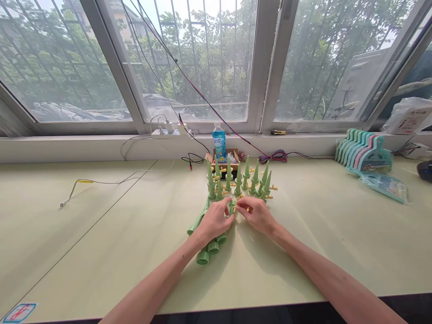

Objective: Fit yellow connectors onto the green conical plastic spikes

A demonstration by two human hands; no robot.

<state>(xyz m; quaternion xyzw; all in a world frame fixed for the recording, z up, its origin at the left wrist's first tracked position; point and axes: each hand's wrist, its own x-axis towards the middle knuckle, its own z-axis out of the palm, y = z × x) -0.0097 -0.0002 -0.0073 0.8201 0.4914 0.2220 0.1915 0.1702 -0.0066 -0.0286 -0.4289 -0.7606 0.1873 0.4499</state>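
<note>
L hand (218, 219), ctr of frame, has fingers clamped on green spike (232, 206); R hand (255, 213) fingertips pinch small yellow tap (235, 208) against it. Upright spikes (238, 180) w/ taps just above; loose spikes (213, 247) lie lower ctr, by L wrist.

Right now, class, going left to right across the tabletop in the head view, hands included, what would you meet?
Red-and-blue sticker → yellow-tagged cable → left hand → right hand → row of pastel handled items → black object.
</note>
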